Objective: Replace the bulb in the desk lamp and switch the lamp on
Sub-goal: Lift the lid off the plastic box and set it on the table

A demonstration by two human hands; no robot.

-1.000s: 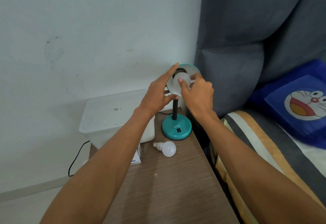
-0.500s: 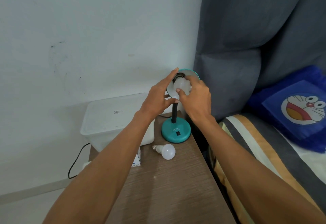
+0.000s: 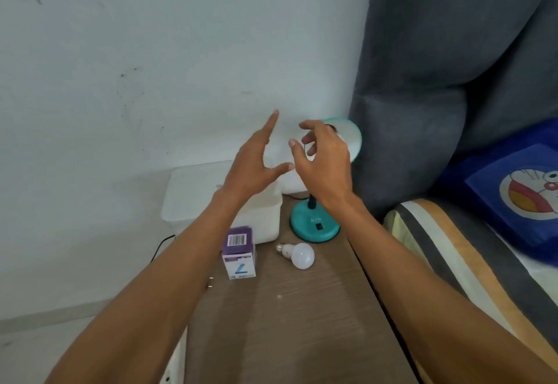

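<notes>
The teal desk lamp stands at the back of the wooden table, its round base (image 3: 315, 228) carrying a black switch and its shade (image 3: 351, 137) tilted toward me. My right hand (image 3: 324, 163) hovers just in front of the shade with curled, spread fingers and nothing in it. It hides most of the shade's inside, so the fitted bulb cannot be made out. My left hand (image 3: 256, 161) is open to the left of the shade, apart from it. A loose white bulb (image 3: 299, 255) lies on its side on the table in front of the base.
A purple and white bulb box (image 3: 238, 252) stands left of the loose bulb. Behind it sits a white plastic container (image 3: 193, 196). The table (image 3: 302, 338) runs along a bed with a striped cover (image 3: 437, 250) and a blue cartoon pillow (image 3: 513, 190). A black cable (image 3: 161, 246) hangs at the left.
Both hands have come off the lamp: the left let go of the shade and the right released the fitted bulb, and both drew back to the left.
</notes>
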